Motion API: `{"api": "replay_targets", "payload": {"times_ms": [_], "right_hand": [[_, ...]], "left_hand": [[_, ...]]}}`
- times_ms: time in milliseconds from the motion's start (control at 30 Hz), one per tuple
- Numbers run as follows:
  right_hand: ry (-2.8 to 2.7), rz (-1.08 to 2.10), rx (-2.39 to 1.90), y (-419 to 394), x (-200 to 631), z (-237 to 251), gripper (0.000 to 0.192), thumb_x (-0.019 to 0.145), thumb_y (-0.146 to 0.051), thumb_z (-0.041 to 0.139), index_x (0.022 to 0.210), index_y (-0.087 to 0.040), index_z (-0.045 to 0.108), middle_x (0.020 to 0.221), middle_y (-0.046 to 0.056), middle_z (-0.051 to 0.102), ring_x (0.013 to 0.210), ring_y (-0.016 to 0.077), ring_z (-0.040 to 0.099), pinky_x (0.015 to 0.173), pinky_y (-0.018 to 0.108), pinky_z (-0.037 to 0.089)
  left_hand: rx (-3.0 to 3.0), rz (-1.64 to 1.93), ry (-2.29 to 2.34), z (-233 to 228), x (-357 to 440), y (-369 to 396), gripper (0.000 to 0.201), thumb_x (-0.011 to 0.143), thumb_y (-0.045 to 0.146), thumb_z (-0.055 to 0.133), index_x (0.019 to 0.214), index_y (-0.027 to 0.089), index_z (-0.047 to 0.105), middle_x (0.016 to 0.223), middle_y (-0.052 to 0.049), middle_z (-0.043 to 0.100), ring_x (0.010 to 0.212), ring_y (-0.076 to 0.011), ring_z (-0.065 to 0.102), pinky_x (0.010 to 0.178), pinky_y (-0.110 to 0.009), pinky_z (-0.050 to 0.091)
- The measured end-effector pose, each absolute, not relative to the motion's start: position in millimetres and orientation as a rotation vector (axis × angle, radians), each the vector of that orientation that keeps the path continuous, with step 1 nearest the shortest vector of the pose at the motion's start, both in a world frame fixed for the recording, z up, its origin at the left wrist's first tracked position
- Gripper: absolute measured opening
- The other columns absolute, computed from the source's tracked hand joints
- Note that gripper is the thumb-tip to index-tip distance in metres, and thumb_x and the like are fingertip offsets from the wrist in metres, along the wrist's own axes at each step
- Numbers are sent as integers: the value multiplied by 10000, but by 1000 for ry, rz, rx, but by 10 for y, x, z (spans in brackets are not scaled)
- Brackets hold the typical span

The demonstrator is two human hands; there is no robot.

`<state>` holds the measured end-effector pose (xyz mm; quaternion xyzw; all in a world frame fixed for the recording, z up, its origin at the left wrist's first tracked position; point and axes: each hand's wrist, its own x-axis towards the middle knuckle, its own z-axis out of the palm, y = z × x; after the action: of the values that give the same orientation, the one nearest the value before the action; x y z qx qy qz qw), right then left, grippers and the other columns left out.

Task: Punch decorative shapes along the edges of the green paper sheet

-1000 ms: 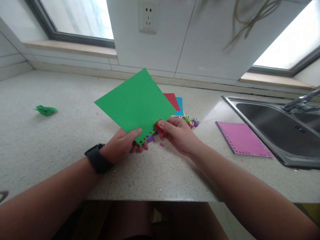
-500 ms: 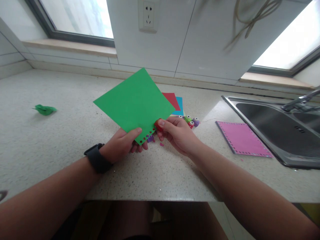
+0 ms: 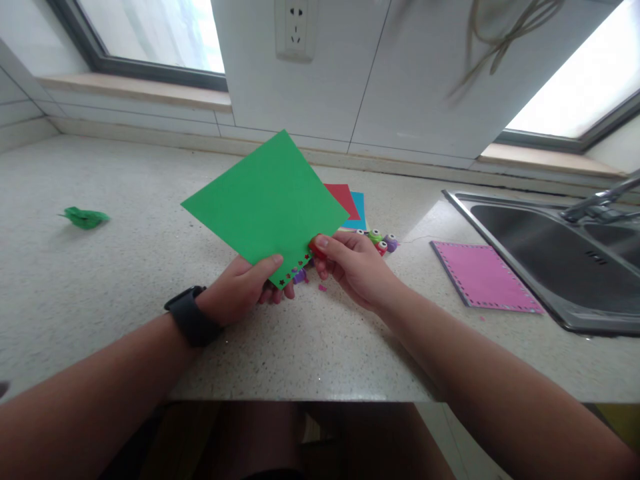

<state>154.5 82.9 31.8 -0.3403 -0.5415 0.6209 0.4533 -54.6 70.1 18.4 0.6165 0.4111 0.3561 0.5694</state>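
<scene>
My left hand (image 3: 247,283) pinches the lower corner of a square sheet of green paper (image 3: 267,207), thumb on top and fingers beneath. A row of small star-shaped holes runs along the sheet's lower right edge. At the end of that row, my right hand (image 3: 357,263) grips a small red craft punch (image 3: 317,247) set on the edge. My fingers cover most of the punch. Beneath the paper, a purple object (image 3: 300,275) shows in part, with a pink scrap (image 3: 323,288) on the counter beside it.
Behind my right hand lie a red sheet (image 3: 344,200), a blue sheet (image 3: 359,205) and several small punches with eyes (image 3: 390,242). A pink sheet (image 3: 485,275) with a punched border lies beside the steel sink (image 3: 530,247). Crumpled green material (image 3: 85,217) is at the left.
The view has shifted very slightly. Both hands keep their hold on the green paper and the red punch, with almost no visible movement.
</scene>
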Motion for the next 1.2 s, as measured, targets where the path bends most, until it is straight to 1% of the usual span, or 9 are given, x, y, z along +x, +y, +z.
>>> {"api": "replay_targets", "payload": {"times_ms": [467, 667, 833, 1200], "right_hand": [[-1322, 1549, -809, 822, 1527, 333, 360, 868, -452, 764, 713, -157, 628, 643, -6, 618, 569, 91, 547, 548, 239, 410], [-1305, 1542, -830, 812, 1513, 366, 348, 843, -447, 783, 730, -152, 638, 636, -6, 621, 554, 94, 549, 536, 243, 417], [-1303, 1548, -832, 801, 1511, 384, 352, 842, -444, 783, 719, -152, 628, 627, -6, 616, 544, 92, 544, 526, 244, 411], [-1287, 1556, -817, 802, 1505, 386, 355, 831, -437, 796, 723, -151, 618, 634, -8, 614, 553, 91, 554, 529, 236, 419]], "left_hand": [[1454, 844, 956, 192, -542, 698, 413, 940, 456, 470, 763, 126, 643, 635, -89, 708, 457, -120, 532, 415, -228, 380], [1455, 835, 958, 193, -540, 696, 443, 955, 456, 446, 728, 125, 636, 615, -78, 693, 438, -101, 501, 413, -219, 369], [1448, 829, 955, 202, -540, 692, 424, 956, 452, 449, 760, 127, 638, 617, -72, 693, 451, -107, 515, 413, -216, 367], [1459, 820, 964, 210, -539, 690, 434, 957, 446, 442, 739, 127, 640, 629, -83, 694, 455, -112, 510, 426, -227, 375]]}}
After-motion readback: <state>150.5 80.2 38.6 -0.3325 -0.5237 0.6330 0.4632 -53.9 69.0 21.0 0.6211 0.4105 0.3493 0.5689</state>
